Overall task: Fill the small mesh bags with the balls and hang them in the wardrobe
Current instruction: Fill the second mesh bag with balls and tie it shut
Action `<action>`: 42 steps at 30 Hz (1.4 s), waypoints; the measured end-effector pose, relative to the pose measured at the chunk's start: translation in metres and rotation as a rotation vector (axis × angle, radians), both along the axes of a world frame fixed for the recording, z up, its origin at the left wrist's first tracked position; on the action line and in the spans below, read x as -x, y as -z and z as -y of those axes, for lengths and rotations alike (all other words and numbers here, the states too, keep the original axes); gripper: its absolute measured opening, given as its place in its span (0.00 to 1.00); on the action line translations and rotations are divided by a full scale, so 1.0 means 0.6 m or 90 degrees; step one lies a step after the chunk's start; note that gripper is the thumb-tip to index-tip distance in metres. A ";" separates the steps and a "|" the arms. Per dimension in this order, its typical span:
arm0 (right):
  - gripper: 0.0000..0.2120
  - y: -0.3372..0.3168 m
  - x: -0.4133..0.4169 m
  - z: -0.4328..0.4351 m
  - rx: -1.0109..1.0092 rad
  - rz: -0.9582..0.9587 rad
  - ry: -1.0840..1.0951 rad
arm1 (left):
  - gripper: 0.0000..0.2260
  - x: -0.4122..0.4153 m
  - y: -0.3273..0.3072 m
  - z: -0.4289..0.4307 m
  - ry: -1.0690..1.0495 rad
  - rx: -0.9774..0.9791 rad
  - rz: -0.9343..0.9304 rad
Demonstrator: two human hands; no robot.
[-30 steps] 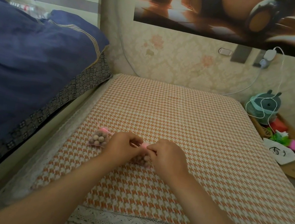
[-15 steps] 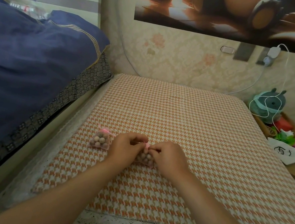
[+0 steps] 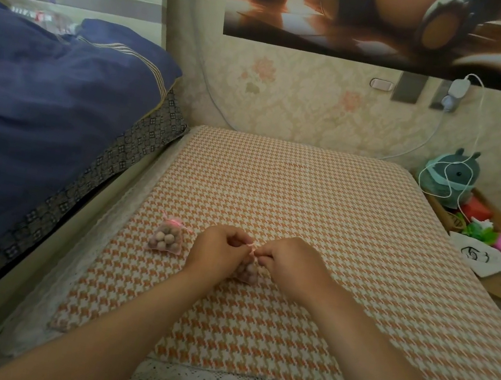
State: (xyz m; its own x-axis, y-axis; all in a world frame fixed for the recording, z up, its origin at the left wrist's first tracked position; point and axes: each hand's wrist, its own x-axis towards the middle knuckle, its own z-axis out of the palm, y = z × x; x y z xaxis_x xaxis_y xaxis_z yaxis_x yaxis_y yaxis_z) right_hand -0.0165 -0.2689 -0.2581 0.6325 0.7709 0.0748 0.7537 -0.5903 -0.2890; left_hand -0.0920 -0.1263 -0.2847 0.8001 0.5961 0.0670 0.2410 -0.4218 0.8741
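Two bare forearms, sleeveless in view, left hand [image 3: 218, 252] and right hand [image 3: 291, 265] without rings or watch.

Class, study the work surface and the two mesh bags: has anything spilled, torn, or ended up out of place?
Nothing stands out. The tied bag lies closed on the houndstooth cloth, balls inside. The second bag sits between the left hand and right hand, which pinch its pink drawstring. No loose balls are visible.

I see my left hand [image 3: 218, 251] and right hand [image 3: 288, 262] meeting over a mesh bag [image 3: 246, 269] on the bench [image 3: 307, 200]. A second bag [image 3: 167, 237] lies just left. The bed [image 3: 37, 118] runs along the bench's left; a plush toy [image 3: 450, 176] sits far right.
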 end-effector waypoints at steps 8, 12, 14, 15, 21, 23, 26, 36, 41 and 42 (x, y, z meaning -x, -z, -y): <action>0.08 -0.021 -0.002 0.006 -0.015 0.104 -0.006 | 0.02 0.000 0.003 0.011 0.032 -0.103 -0.039; 0.08 -0.009 -0.004 0.004 -0.039 0.162 -0.073 | 0.02 -0.004 0.004 0.008 0.044 -0.079 -0.035; 0.06 -0.004 -0.006 -0.001 -0.055 0.178 -0.092 | 0.05 -0.004 0.002 0.003 0.079 -0.043 -0.019; 0.06 -0.001 -0.007 -0.002 -0.069 0.167 -0.090 | 0.08 -0.004 0.002 0.001 0.102 -0.027 -0.011; 0.03 0.015 -0.016 -0.007 -0.187 -0.003 -0.025 | 0.04 0.006 -0.007 -0.008 0.166 0.066 0.002; 0.04 0.014 -0.016 -0.007 -0.217 -0.047 -0.002 | 0.04 0.015 -0.017 -0.002 0.189 0.112 0.004; 0.03 0.013 -0.012 -0.010 -0.294 -0.177 0.077 | 0.03 0.012 -0.014 -0.001 0.158 0.062 0.010; 0.09 0.010 0.004 -0.021 -0.435 -0.639 0.306 | 0.06 0.014 -0.010 0.020 0.077 -0.186 0.028; 0.02 0.020 0.004 -0.022 -0.424 -0.624 0.317 | 0.05 0.013 -0.002 0.019 0.071 -0.194 0.044; 0.02 0.021 0.004 -0.022 -0.420 -0.609 0.301 | 0.05 0.012 0.001 0.017 0.064 -0.200 0.047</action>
State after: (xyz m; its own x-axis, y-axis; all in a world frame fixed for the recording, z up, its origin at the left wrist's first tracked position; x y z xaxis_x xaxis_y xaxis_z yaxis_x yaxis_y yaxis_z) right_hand -0.0186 -0.2555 -0.2710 0.8504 0.4443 -0.2818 -0.1669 -0.2800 -0.9454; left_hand -0.0991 -0.1366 -0.2851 0.8397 0.4557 0.2953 0.1254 -0.6919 0.7111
